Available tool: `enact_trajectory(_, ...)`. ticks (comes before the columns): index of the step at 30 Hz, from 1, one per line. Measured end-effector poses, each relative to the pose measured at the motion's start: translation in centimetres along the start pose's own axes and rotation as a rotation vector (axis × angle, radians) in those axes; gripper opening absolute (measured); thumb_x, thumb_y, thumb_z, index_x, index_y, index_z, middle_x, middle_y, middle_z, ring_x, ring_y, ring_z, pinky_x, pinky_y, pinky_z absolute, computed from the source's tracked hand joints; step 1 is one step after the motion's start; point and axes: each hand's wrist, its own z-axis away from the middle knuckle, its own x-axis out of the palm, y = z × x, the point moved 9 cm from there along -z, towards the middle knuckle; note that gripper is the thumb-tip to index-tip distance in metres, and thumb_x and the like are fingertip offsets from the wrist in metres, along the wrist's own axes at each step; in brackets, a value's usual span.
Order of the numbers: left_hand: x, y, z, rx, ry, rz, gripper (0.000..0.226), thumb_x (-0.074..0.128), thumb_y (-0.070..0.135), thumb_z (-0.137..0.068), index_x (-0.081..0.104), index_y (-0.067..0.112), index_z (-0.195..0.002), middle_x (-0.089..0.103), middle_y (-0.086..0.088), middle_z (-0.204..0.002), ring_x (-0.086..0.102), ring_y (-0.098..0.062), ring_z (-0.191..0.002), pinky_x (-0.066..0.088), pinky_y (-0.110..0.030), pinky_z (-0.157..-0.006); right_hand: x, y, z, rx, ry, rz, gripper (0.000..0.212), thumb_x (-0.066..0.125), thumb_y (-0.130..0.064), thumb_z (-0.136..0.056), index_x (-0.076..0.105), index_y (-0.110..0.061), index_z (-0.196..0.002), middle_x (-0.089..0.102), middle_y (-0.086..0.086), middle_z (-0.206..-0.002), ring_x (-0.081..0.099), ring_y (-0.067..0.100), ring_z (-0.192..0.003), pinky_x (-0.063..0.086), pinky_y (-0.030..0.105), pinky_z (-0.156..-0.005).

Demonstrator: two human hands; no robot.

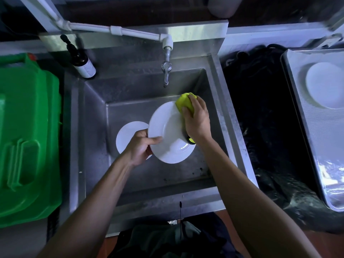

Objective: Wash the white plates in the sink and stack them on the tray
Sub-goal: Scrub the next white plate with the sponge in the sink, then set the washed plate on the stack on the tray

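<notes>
The left hand [139, 146] holds a white plate [167, 135] over the steel sink [93, 112], its grip closed on the plate's left rim: the thumb lies across the upper face and the fingers curl out of sight beneath. The plate is tilted, its face turned up toward the camera. The right hand [197, 118] has its grip wrapped around a yellow-green sponge [184, 102], pressing it against the plate's upper right rim; thumb and fingers cover much of the sponge. A small dark and yellow patch shows under the right wrist, too hidden to make out.

A second white plate [128, 135] lies on the sink floor, its right part covered by the left hand and the held plate. A third white plate [323, 84] rests on the metal tray [305, 127] to the right, cut off by the frame edge. The tap [166, 71] hangs above the basin; whether water runs is unclear. A dark pump bottle [81, 60] stands at the sink's back left corner, beside a green plastic container [28, 138].
</notes>
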Motion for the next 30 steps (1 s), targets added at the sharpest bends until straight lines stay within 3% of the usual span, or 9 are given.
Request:
enact_trajectory(8, 0.5, 0.3, -0.7, 0.006, 0.021, -0.045, 0.024, 0.065, -0.007, -0.086, 0.07, 0.0, -0.108, 0.077, -0.015, -0.102, 0.075, -0.03, -0.089, 0.059, -0.034, -0.062, 2.5, -3.7, 2.2, -0.158, -0.054, 0.106, 0.06, 0.06, -0.012, -0.091, 0.045, -0.02, -0.148, 0.032, 0.008, -0.157, 0.044, 0.038, -0.122, 0.037, 0.046, -0.106)
enact_trajectory(15, 1.3, 1.0, -1.2, 0.049, -0.007, -0.017, 0.028, 0.061, -0.014, -0.085, 0.079, 0.007, -0.091, 0.077, -0.016, -0.099, 0.076, -0.032, -0.086, 0.06, -0.034, -0.064, 2.5, -4.6, 4.2, -0.196, -0.021, 0.082, 0.064, 0.061, -0.004, -0.083, 0.051, -0.022, -0.144, 0.037, 0.005, -0.155, 0.044, 0.034, -0.123, 0.036, 0.035, -0.104)
enact_trajectory(18, 1.6, 1.2, -1.4, 0.056, 0.005, -0.038, 0.026, 0.063, -0.012, -0.084, 0.077, 0.007, -0.096, 0.076, -0.017, -0.102, 0.075, -0.034, -0.088, 0.061, -0.036, -0.066, 1.5, -4.4, 4.5, -0.198, -0.025, 0.039, 0.063, 0.063, -0.001, -0.081, 0.055, -0.019, -0.141, 0.041, 0.007, -0.152, 0.045, 0.034, -0.123, 0.035, 0.034, -0.106)
enact_trajectory(21, 2.0, 1.8, -1.5, 0.074, 0.015, -0.13, 0.025, 0.064, -0.009, -0.086, 0.074, 0.007, -0.102, 0.077, -0.014, -0.1, 0.075, -0.033, -0.087, 0.061, -0.038, -0.064, 0.0, -3.5, 4.6, -0.181, -0.025, 0.02, 0.059, 0.065, -0.001, -0.083, 0.056, -0.017, -0.139, 0.043, 0.009, -0.15, 0.046, 0.033, -0.126, 0.037, 0.039, -0.109)
enact_trajectory(24, 2.7, 3.0, -1.6, 0.115, 0.05, -0.263, 0.016, 0.066, -0.004, -0.087, 0.073, 0.009, -0.095, 0.078, -0.01, -0.088, 0.073, -0.03, -0.078, 0.057, -0.034, -0.054, -2.3, -1.6, 4.3, -0.11, -0.004, -0.003, 0.057, 0.064, -0.001, -0.085, 0.056, -0.017, -0.139, 0.042, 0.006, -0.151, 0.046, 0.03, -0.128, 0.039, 0.039, -0.109)
enact_trajectory(28, 5.1, 5.6, -2.3, 0.25, 0.038, -0.544, 0.012, 0.071, 0.02, -0.079, 0.074, 0.017, -0.09, 0.077, -0.011, -0.095, 0.071, -0.027, -0.085, 0.054, -0.037, -0.072, -6.1, 0.5, 3.4, -0.093, 0.03, 0.051, 0.056, 0.066, -0.004, -0.087, 0.056, -0.017, -0.14, 0.044, 0.006, -0.15, 0.047, 0.027, -0.13, 0.041, 0.039, -0.108)
enact_trajectory(30, 6.9, 6.6, -2.7, 0.309, 0.046, -0.725, 0.009, 0.068, 0.031, -0.079, 0.07, 0.029, -0.087, 0.076, -0.002, -0.085, 0.066, -0.017, -0.075, 0.049, -0.032, -0.068, -8.4, 1.3, 2.9, -0.087, 0.062, 0.074, 0.056, 0.069, -0.005, -0.085, 0.057, -0.014, -0.139, 0.047, 0.008, -0.147, 0.047, 0.028, -0.13, 0.04, 0.037, -0.108)
